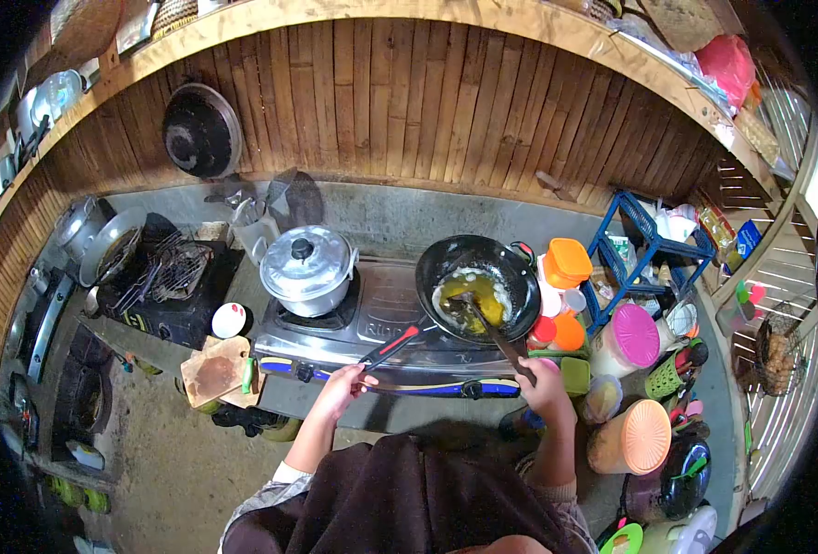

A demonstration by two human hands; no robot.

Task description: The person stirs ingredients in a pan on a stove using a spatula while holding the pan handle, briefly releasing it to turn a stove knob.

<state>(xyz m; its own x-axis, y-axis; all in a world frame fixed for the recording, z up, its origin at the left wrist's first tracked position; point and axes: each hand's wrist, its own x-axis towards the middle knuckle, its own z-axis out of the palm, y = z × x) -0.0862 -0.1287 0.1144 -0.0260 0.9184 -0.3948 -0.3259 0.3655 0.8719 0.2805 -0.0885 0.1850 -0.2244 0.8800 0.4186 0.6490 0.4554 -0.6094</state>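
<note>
A black wok sits on the right burner of the gas stove, holding yellow food with pale froth, possibly egg in oil. My left hand is closed around the end of the wok's red and black handle. In my right hand is a long dark spatula, its blade down in the yellow food. A lidded silver pot stands on the left burner, to the left of the wok.
Orange containers and a pink-lidded tub crowd the right side, below a blue rack. At left are a wooden cutting board, a small white bowl and a black stove with a wire grill. A wooden shelf edge runs overhead.
</note>
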